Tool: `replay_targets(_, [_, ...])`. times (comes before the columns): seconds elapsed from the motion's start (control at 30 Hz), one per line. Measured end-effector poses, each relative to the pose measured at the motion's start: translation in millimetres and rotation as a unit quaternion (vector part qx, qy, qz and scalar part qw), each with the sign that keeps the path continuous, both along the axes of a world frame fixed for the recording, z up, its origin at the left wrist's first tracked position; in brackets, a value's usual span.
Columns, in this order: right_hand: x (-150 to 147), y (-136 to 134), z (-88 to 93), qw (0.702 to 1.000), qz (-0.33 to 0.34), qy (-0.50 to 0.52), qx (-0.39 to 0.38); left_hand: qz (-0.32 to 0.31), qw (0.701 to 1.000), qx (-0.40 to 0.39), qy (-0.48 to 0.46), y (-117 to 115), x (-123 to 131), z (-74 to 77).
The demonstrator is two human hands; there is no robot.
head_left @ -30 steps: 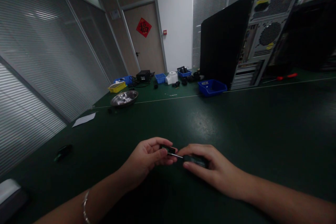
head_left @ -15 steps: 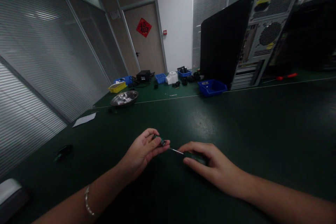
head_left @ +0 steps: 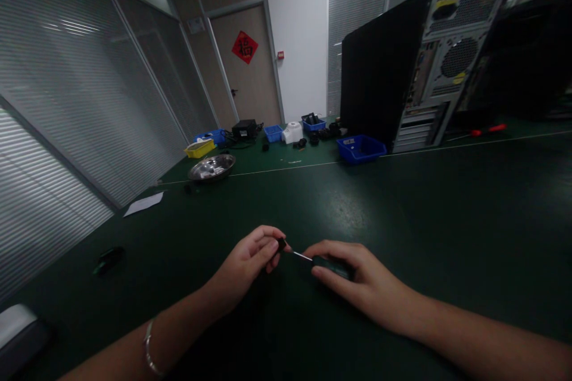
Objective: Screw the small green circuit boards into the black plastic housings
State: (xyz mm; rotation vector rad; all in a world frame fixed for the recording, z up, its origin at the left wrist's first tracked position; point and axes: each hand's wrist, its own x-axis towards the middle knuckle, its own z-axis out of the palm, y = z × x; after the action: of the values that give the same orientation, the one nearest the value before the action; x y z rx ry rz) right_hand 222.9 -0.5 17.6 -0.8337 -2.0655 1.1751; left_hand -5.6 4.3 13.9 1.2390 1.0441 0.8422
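My right hand (head_left: 357, 274) is wrapped round the dark handle of a screwdriver (head_left: 330, 266), whose thin metal shaft points left. Between the thumb and fingers of my left hand (head_left: 252, 259) is a small dark part (head_left: 281, 244), too small and dim to name. The shaft's tip reaches the left fingertips beside that part; whether it touches the part I cannot tell. Both hands are above the dark green tabletop (head_left: 286, 202).
Farther back stand a metal bowl (head_left: 212, 167), a blue bin (head_left: 361, 149), a yellow tray (head_left: 199, 149) and a computer tower (head_left: 388, 65). A red-handled tool (head_left: 489, 130) lies at the right. At the left are a dark object (head_left: 108, 260) and a sheet of paper (head_left: 143, 203).
My left hand has turned the small part and shifted it slightly right, closer to the screwdriver's tip; its fingers have curled in more. My right hand has hardly moved.
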Motion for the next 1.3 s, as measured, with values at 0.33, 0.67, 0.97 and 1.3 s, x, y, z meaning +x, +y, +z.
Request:
replay_targets(0.33, [-0.2,0.9,-1.2,1.000,-0.009,-0.026,0.007,-0.020,0.997,0.029,0.070,-4.2,0.0,4.1])
replay_targets(0.67, [0.3,1.9,-0.7,1.000,0.009,0.000,-0.001,-0.037,0.997,0.037,0.052,-3.1,-1.0,1.1])
replay_targets(0.97, [1.3,3.9,-4.5,0.999,0.022,0.016,-0.018,-0.042,0.994,-0.071,-0.065,-1.5,0.7,1.1])
replay_targets(1.3, [1.3,1.6,-3.9,1.000,0.020,0.006,0.005,-0.028,0.995,-0.067,-0.063,-1.4,2.1,2.2])
